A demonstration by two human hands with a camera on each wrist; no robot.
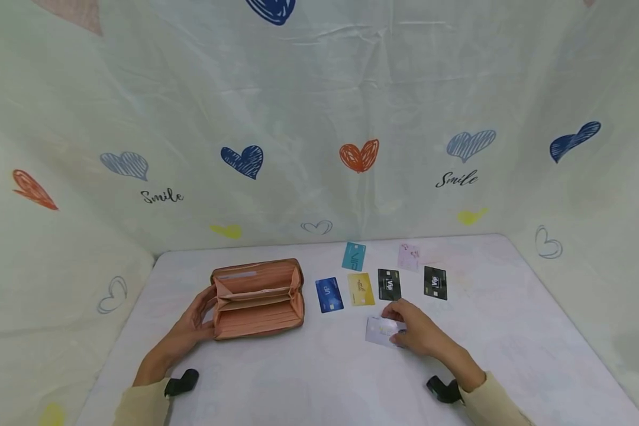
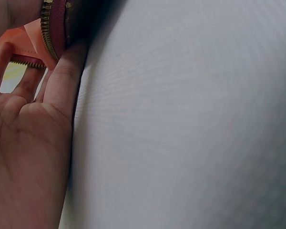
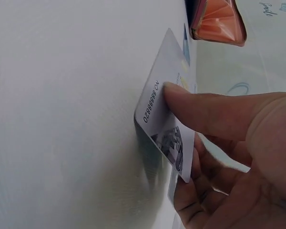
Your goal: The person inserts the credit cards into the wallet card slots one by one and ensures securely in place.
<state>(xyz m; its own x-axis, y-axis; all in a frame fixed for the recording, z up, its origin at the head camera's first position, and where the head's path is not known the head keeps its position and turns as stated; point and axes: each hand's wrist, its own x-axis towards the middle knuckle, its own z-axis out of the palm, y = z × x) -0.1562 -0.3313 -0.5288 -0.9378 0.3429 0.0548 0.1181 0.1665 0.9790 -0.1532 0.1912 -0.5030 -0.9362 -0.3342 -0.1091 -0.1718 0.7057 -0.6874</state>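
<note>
An orange-brown zip wallet (image 1: 258, 322) lies spread open on the white table, its pockets facing up. My left hand (image 1: 193, 322) grips its left edge, fingers at the upper corner and thumb lower down. The brass zipper teeth (image 2: 48, 33) show close to that hand in the left wrist view. My right hand (image 1: 418, 331) pinches a white card (image 1: 379, 330) by its right end, to the right of the wallet. Printed numbers and a dark picture mark this card (image 3: 155, 98), which tilts up from the tabletop in the right wrist view.
Between the wallet and the right side lie a blue card (image 1: 329, 294), a gold card (image 1: 361, 289), a teal card (image 1: 354, 256), a pink card (image 1: 409, 257) and two black cards, one left (image 1: 389, 284), one right (image 1: 435, 283). A heart-printed curtain (image 1: 298, 106) hangs behind the table (image 1: 298, 384).
</note>
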